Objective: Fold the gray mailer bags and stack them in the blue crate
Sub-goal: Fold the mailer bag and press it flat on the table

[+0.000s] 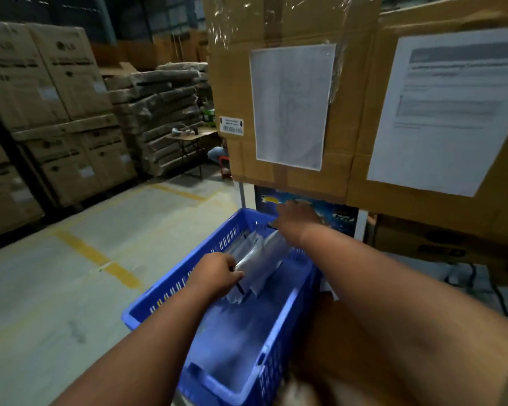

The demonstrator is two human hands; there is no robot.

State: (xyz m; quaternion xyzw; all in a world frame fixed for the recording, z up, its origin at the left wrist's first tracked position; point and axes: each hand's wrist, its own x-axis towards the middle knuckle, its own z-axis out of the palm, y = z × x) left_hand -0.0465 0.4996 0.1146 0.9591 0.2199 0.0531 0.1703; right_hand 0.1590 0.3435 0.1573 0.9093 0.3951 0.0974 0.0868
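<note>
A blue slotted crate (170, 291) stands in front of me, slightly tilted in view. Several folded gray mailer bags (257, 259) lean in a row in its far half. My left hand (217, 273) is inside the crate with its fingers curled on the near end of the row of bags. My right hand (296, 219) reaches over the crate's far corner, at the far end of the bags; its fingers are turned away and mostly hidden. The crate's near half shows a bare bottom.
A brown carton (349, 347) lies right of the crate under my right arm. Tall cartons with taped paper sheets (291, 106) rise just behind the crate. The concrete floor with yellow lines (97, 256) opens to the left, with stacked boxes (41, 112) beyond.
</note>
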